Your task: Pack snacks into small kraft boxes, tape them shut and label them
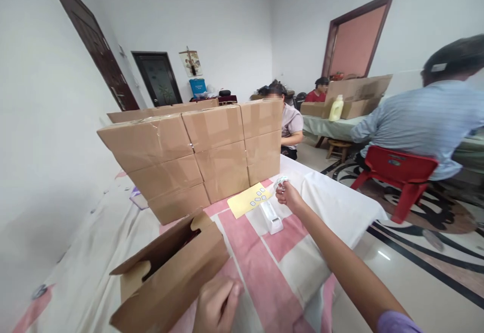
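My right hand is raised at the far part of the table, its fingers pinched on a small white-and-green piece whose kind I cannot make out. Just left of that hand lies a white plastic holder, long and narrow like a small dispenser. Beyond the holder is a yellow sheet with several small pale, dark-edged squares on it. My left hand is curled closed near the bottom edge, with nothing showing in it. It is beside an open cardboard box, whose inside is mostly dark.
Stacked cardboard boxes form a wall across the table's back. A pink-and-white cloth covers the table. One person sits behind the stack. Another sits at right on a red chair, by a table with a yellow bottle.
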The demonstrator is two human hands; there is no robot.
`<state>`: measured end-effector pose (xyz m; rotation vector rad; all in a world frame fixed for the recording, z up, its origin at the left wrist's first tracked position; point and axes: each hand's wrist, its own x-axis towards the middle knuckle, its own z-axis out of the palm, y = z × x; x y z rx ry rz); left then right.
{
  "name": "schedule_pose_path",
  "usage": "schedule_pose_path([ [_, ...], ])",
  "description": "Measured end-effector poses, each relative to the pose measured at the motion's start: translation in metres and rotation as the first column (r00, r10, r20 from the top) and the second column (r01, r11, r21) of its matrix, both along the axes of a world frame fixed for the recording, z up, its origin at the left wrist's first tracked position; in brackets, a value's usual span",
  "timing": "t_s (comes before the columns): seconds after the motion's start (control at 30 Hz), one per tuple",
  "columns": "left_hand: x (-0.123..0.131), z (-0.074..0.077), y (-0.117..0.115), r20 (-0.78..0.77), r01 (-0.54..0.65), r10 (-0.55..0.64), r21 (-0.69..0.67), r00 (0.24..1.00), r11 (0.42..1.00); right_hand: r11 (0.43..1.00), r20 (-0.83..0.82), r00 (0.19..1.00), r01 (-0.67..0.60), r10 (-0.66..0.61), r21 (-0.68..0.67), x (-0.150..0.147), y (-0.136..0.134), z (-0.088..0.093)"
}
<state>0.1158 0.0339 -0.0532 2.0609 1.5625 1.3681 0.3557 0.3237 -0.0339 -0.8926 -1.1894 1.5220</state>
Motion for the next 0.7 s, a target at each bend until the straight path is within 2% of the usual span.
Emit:
schedule_pose_path([
  [0.03, 0.005, 0.012, 0.010, -0.022, 0.067, -0.066, 0.035, 0.998, 0.997, 1.000, 0.018, 1.000, 0.001, -0.001, 0.009, -0.004, -0.007, 0.001],
  [0.1, 0.020, 0.038, 0.030, -0.058, 0.127, -0.122, 0.087, 0.991, 0.988, 0.999, 0.065, 0.998, -0.001, -0.001, 0.037, -0.014, -0.021, 0.005],
  [0.17, 0.035, 0.060, 0.051, -0.076, 0.104, -0.099, 0.073, 0.992, 0.992, 0.996, 0.119, 0.993, -0.011, 0.000, 0.086, -0.024, -0.036, 0.009],
  [0.23, 0.046, 0.072, 0.073, -0.075, 0.074, -0.068, 0.075, 0.995, 0.994, 0.985, 0.174, 0.985, -0.026, -0.004, 0.169, -0.034, -0.055, 0.015],
  [0.3, 0.048, 0.075, 0.095, -0.068, 0.025, -0.018, 0.102, 0.998, 0.994, 0.957, 0.225, 0.974, -0.044, -0.023, 0.286, -0.043, -0.075, 0.021],
  [0.43, 0.034, 0.066, 0.124, -0.075, -0.010, 0.017, 0.092, 0.997, 0.996, 0.866, 0.312, 0.948, -0.099, -0.068, 0.490, -0.060, -0.104, 0.028],
  [0.57, 0.019, 0.063, 0.125, -0.059, 0.026, -0.024, 0.031, 0.998, 0.999, 0.828, 0.381, 0.920, -0.138, -0.097, 0.544, -0.070, -0.113, 0.032],
  [0.7, 0.019, 0.072, 0.115, 0.057, 0.030, -0.028, -0.031, 0.998, 0.999, 0.829, 0.416, 0.908, -0.191, -0.054, 0.526, -0.066, -0.120, 0.038],
])
